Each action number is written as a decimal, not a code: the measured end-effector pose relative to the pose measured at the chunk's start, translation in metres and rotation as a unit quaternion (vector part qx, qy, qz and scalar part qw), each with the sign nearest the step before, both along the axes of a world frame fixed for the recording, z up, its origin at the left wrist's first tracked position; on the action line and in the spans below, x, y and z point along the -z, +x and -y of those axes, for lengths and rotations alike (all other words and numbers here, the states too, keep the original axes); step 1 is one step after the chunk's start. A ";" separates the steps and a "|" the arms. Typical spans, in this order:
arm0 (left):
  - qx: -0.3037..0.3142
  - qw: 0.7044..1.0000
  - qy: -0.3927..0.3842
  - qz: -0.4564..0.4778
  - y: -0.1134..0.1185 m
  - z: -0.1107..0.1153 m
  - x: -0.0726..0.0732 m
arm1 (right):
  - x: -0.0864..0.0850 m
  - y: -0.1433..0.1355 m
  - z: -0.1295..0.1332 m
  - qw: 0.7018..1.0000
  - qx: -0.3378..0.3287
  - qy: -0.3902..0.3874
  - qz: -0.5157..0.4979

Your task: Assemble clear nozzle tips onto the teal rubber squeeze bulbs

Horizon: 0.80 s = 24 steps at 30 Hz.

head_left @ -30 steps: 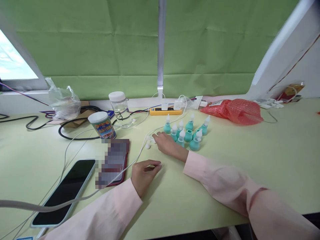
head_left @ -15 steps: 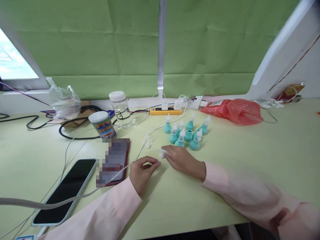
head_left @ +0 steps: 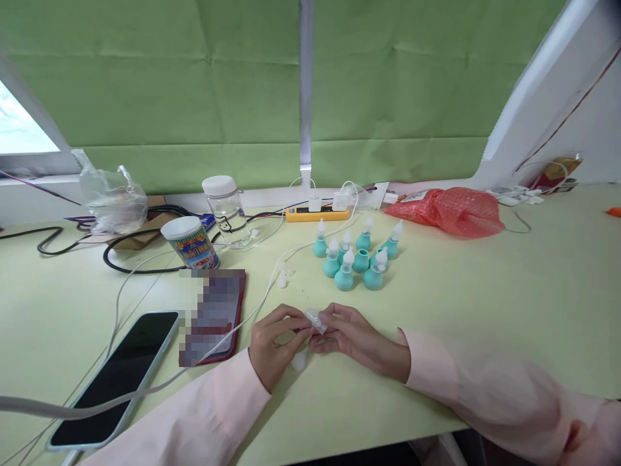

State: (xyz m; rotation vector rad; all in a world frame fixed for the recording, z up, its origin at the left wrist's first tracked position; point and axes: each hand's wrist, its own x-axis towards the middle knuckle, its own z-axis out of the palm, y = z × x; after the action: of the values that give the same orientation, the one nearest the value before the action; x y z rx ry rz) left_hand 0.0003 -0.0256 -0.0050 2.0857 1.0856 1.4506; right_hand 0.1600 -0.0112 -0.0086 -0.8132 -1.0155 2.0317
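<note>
My left hand [head_left: 277, 340] and my right hand [head_left: 358, 338] meet above the table, fingertips pinched on a small translucent plastic piece [head_left: 316, 320] between them. Its exact shape is partly covered by the fingers. Just below the left fingertips, a whitish translucent piece [head_left: 299, 360] shows, partly hidden by the hand. Beyond the hands lie a few small white tips [head_left: 282, 280]. To the right of those stand several teal squeeze bulbs [head_left: 344, 279], most topped with a clear pointed nozzle. One bulb [head_left: 361, 261] among them has an open neck.
Left of my hands lie a red-cased phone [head_left: 218, 317] and a larger black-screened phone [head_left: 116, 382], with a white cable [head_left: 264, 294] running across. Behind them stand a can [head_left: 194, 249] and a water bottle [head_left: 228, 213]. A yellow power strip [head_left: 317, 215] and red bubble wrap [head_left: 451, 210] are at the back.
My right hand has drawn back toward me with the translucent piece, and my left hand now grips it too. A whitish piece now shows below the left fingertips. The view has shifted slightly.
</note>
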 end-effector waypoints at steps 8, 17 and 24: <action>0.008 0.997 0.069 -0.029 -0.001 -0.001 0.002 | 0.002 0.000 -0.001 1.000 -0.008 -0.002 -0.002; 0.013 0.992 0.095 -0.078 -0.001 0.000 0.002 | 0.001 -0.001 -0.001 1.000 -0.014 0.004 -0.004; -0.002 0.977 0.181 -0.111 0.000 0.001 -0.003 | -0.001 0.000 -0.001 1.000 -0.018 0.008 -0.004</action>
State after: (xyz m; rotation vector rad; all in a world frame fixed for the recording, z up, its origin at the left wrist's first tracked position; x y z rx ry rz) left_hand -0.0001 -0.0262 -0.0024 2.5497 0.9585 1.5395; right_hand 0.1598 -0.0100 -0.0077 -0.7828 -1.0481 2.0519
